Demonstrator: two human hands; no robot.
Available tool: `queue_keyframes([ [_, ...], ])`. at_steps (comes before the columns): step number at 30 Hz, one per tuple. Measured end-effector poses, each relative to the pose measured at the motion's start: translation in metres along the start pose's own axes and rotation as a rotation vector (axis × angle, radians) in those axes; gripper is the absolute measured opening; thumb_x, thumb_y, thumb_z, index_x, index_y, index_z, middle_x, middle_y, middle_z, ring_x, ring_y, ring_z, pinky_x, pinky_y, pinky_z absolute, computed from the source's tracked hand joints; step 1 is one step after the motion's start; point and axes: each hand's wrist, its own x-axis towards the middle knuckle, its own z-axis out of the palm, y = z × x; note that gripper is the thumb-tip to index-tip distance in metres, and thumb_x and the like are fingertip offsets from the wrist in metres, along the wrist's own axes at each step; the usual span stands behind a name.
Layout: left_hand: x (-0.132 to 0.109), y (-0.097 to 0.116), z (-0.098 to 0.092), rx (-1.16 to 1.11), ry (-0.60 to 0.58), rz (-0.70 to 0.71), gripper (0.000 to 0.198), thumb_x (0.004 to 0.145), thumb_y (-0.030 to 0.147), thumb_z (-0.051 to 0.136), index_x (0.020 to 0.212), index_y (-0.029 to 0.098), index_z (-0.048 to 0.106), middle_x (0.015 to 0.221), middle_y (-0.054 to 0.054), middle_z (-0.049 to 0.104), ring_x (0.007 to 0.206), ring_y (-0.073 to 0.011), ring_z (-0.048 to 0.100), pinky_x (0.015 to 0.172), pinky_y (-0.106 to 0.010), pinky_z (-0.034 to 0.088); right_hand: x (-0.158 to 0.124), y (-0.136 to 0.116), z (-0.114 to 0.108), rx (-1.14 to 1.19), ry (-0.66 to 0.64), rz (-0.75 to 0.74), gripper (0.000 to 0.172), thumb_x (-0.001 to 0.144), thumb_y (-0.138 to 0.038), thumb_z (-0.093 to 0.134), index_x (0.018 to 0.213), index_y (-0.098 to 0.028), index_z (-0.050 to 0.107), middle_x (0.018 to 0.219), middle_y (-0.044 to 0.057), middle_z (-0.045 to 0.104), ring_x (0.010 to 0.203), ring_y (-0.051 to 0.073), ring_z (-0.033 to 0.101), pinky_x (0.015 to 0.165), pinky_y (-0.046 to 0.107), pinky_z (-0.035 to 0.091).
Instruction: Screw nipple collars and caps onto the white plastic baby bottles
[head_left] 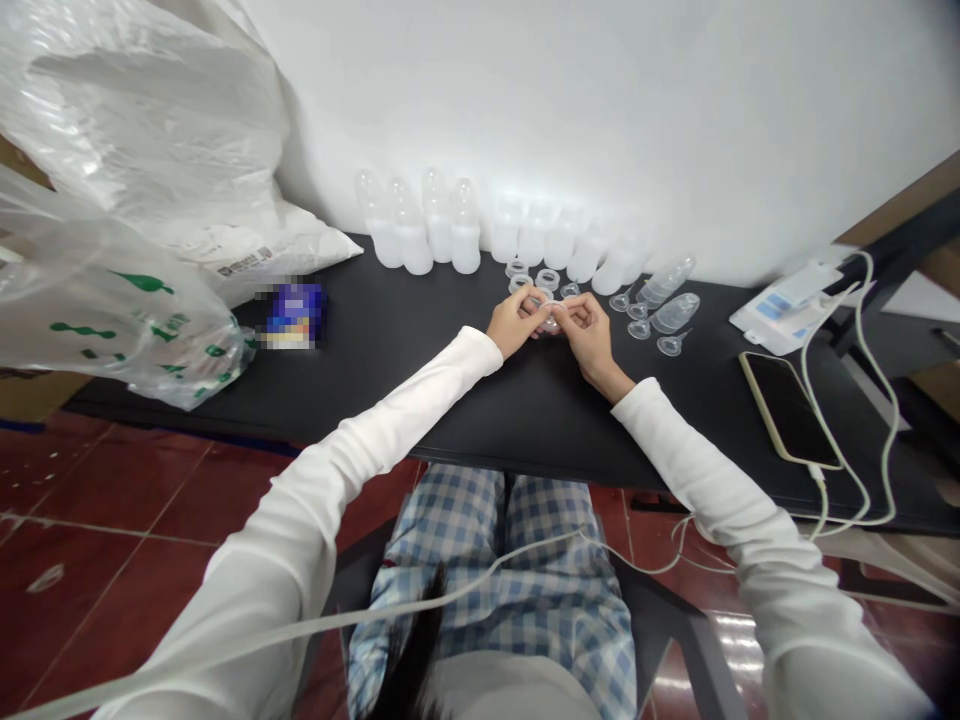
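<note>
A small clear plastic ring (551, 317) is held between both hands, above the black counter (420, 390) and roughly midway along it. The left hand (514, 322) and right hand (588, 335) are curled nearly closed, their fingertips pinching the ring, though the fingers partly hide the exact grip. The ring looks small and light, so a slight slip or uneven pinch could flick it among the similar clear rings (547, 280) just beyond the fingers or onto the clear teat-like pieces (639, 329) beside the right hand. Translucent plastic bottles (465, 240) line the back edge. Toward the right edge lies a phone (787, 410) with a white charging cable (874, 400), while a plastic bag (112, 300) spills over the left end.
</note>
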Motion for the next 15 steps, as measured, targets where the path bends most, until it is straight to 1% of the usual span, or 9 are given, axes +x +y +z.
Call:
queue_keyframes([
  [3, 0.0021, -0.0030, 0.0025, -0.066, -0.039, -0.054, 0.020, 0.086, 0.024, 0.076, 0.100, 0.018, 0.064, 0.076, 0.003, 0.066, 0.062, -0.0116, 0.070, 0.064, -0.024, 0.059, 0.0017, 0.0026, -0.0025, -0.008, 0.032, -0.018, 0.057, 0.069, -0.074, 0.081, 0.084, -0.026, 0.055, 0.075, -0.003, 0.064, 0.068, 0.015, 0.064, 0.066, 0.031, 0.058],
  [5, 0.0034, -0.0056, 0.0036, -0.070, -0.021, -0.053, 0.023, 0.083, 0.014, 0.077, 0.102, 0.018, 0.064, 0.080, 0.003, 0.066, 0.063, -0.0096, 0.070, 0.067, -0.022, 0.059, 0.0028, 0.0039, -0.0038, -0.012, 0.033, -0.031, 0.057, 0.069, -0.074, 0.081, 0.085, -0.026, 0.057, 0.075, -0.003, 0.065, 0.068, 0.015, 0.065, 0.066, 0.030, 0.058],
  [7, 0.0044, -0.0076, 0.0038, -0.069, 0.005, -0.056, 0.025, 0.080, 0.008, 0.076, 0.100, 0.017, 0.064, 0.079, 0.005, 0.063, 0.062, -0.0077, 0.069, 0.066, -0.019, 0.057, 0.0036, 0.0044, -0.0047, -0.009, 0.010, -0.028, 0.056, 0.070, -0.074, 0.080, 0.087, -0.026, 0.058, 0.078, -0.002, 0.068, 0.070, 0.015, 0.067, 0.068, 0.031, 0.060],
  [9, 0.0051, -0.0086, 0.0031, -0.084, 0.029, -0.068, 0.026, 0.079, 0.006, 0.076, 0.098, 0.017, 0.063, 0.077, 0.005, 0.063, 0.061, -0.0073, 0.068, 0.066, -0.019, 0.056, 0.0045, 0.0042, -0.0055, -0.002, -0.027, -0.007, 0.055, 0.071, -0.073, 0.080, 0.089, -0.026, 0.061, 0.081, -0.001, 0.070, 0.074, 0.016, 0.068, 0.072, 0.032, 0.062],
  [12, 0.0064, -0.0083, 0.0013, -0.109, 0.061, -0.085, 0.028, 0.078, 0.005, 0.076, 0.098, 0.018, 0.062, 0.076, 0.005, 0.065, 0.063, -0.0090, 0.068, 0.069, -0.022, 0.057, 0.0060, 0.0032, -0.0071, 0.012, -0.083, 0.003, 0.053, 0.068, -0.068, 0.085, 0.095, -0.026, 0.065, 0.088, -0.001, 0.074, 0.080, 0.017, 0.070, 0.082, 0.035, 0.063],
  [15, 0.0076, -0.0080, 0.0000, -0.109, 0.082, -0.087, 0.028, 0.077, 0.005, 0.075, 0.099, 0.018, 0.062, 0.076, 0.004, 0.067, 0.065, -0.0092, 0.068, 0.071, -0.023, 0.057, 0.0073, 0.0027, -0.0090, 0.023, -0.107, -0.006, 0.053, 0.065, -0.061, 0.089, 0.099, -0.026, 0.069, 0.091, 0.000, 0.076, 0.081, 0.016, 0.071, 0.088, 0.036, 0.063],
])
